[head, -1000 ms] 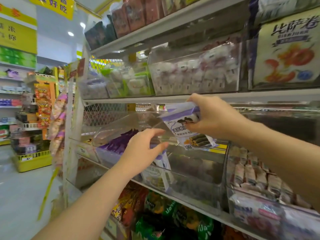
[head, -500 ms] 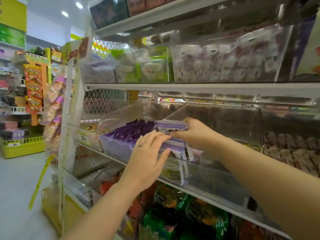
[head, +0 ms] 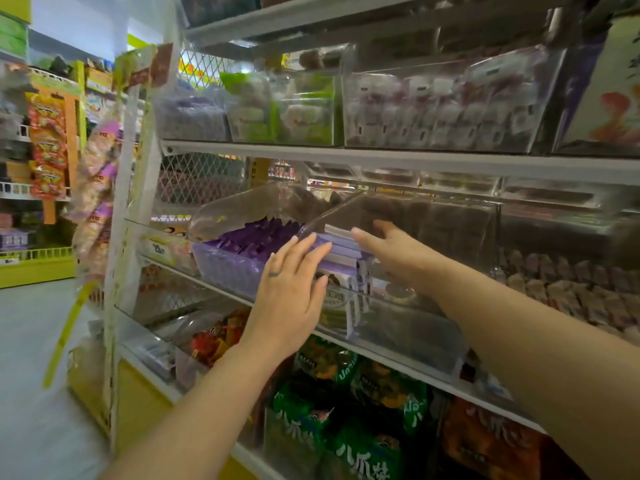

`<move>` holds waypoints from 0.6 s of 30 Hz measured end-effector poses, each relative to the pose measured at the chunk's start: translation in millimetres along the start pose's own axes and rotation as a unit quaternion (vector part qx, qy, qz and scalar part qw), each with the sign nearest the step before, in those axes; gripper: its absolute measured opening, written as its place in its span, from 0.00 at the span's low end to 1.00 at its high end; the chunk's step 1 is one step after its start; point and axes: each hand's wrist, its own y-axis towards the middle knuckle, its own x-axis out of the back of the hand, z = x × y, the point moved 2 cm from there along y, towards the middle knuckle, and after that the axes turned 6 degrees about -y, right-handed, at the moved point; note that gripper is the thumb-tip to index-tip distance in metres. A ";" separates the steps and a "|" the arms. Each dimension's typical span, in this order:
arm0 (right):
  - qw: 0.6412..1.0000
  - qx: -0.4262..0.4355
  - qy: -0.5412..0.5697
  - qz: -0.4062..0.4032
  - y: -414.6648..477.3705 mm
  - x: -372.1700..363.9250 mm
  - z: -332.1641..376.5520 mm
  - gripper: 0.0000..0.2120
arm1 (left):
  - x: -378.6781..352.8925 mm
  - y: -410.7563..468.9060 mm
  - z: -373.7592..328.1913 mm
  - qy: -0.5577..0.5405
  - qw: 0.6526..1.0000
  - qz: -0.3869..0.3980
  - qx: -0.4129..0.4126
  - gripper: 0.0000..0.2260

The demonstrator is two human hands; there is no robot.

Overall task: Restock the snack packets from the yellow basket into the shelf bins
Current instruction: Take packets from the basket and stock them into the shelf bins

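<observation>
A stack of purple-and-white snack packets (head: 341, 252) stands at the left end of a clear shelf bin (head: 401, 327) on the middle shelf. My right hand (head: 388, 245) reaches into the bin from the right, its straight fingers lying against the top of the stack. My left hand (head: 291, 289) is in front of the bin with straight fingers, the fingertips touching the stack's left side at the bin's rim. Neither hand curls round a packet.
Left of it is a clear bin of dark purple packets (head: 256, 237). At the right sits a bin of small wrapped sweets (head: 571, 289). Green and orange snack bags (head: 346, 427) fill the shelf below, and the shelf board (head: 381, 159) above carries more bins. The aisle floor (head: 31, 375) lies at left.
My right hand lowered the purple-and-white packets into the bin and let them go, its fingers now flat on the stack. My left hand moved up against the stack's side.
</observation>
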 end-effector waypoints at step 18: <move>0.968 0.211 -0.059 0.124 -203.0 -290.1 -66.2 0.07 | 76.3 -317.5 77.1 0.110 0.943 0.038 0.312 0.11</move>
